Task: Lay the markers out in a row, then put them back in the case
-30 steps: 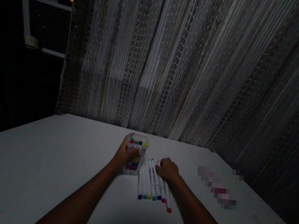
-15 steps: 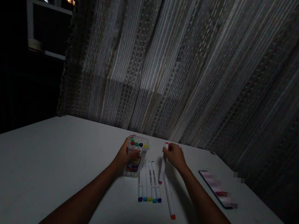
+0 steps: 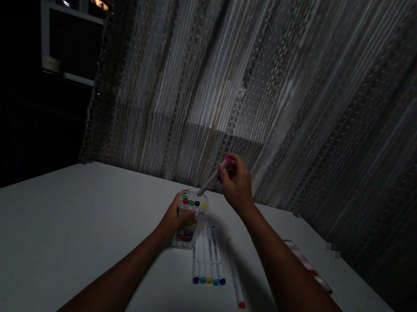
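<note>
Pink-capped marker (image 3: 211, 180) tilted at box rim (image 3: 187, 207), table edge (image 3: 134, 172) beyond.

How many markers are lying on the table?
6. By cap, left to right beside the clear case: purple marker, light blue marker, yellow marker, second light blue marker, dark blue marker; farther right, orange marker. The right arm may hide others.

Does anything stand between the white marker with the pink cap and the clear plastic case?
Nothing visible does: the white, pink-capped marker in the right hand slants down toward the top of the clear plastic case.
</note>
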{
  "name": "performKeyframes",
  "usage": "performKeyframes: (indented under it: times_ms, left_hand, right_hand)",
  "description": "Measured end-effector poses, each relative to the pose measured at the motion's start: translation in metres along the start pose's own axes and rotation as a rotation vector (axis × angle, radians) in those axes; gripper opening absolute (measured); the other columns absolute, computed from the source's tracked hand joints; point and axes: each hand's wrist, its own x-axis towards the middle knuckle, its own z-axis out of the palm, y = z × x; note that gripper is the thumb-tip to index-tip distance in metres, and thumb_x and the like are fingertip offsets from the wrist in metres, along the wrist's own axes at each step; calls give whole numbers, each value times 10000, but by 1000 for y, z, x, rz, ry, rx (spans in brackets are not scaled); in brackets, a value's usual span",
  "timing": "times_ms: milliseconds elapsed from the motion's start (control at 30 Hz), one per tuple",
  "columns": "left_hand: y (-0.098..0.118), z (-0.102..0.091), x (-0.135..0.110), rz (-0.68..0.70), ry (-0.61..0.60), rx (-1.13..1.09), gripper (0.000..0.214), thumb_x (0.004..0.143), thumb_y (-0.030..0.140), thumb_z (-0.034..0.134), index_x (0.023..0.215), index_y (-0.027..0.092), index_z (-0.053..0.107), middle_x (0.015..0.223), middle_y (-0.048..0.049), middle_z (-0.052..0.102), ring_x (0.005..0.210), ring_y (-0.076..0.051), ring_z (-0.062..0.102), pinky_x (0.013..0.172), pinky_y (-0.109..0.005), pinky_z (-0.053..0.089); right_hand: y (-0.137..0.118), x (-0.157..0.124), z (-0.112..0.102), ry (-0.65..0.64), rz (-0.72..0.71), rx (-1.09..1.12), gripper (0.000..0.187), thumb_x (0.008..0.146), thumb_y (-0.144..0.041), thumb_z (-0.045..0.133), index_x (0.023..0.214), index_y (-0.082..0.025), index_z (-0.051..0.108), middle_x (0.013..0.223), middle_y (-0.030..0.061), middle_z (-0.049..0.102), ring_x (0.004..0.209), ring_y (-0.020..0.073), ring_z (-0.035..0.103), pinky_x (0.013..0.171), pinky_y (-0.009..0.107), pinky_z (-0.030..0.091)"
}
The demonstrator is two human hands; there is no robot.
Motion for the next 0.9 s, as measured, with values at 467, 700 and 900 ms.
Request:
performKeyframes:
  times_ms: [467,700,900]
  left_hand:
    - [-7,-8,9,98,-22,43,616,657,393,744,1160,200,445,977,-35,623,848,-185,610,741,-289,482]
    - [-7,-11,11,166,-22,76,618,664,411,732,1174,184,468,1063,-64,612,971,-218,587,827,-308,458]
    - [-4,-9,9,180,-29,94,575,675,425,710,1146,179,490,1036,-59,618,940,-217,590,800,-304,465]
  right_hand:
    - [7,-21,45,-433,93,-227,211,870,-200,454,748,-139,616,624,7,578,618,127,531,589,218,353]
    - [5,-28,50,-541,121,-333,163,817,-133,501,764,-125,655,717,32,633,656,129,536,605,222,341]
    - [1,-29,52,-568,144,-408,115,805,-135,524,788,-133,638,739,38,640,689,136,547,614,221,340]
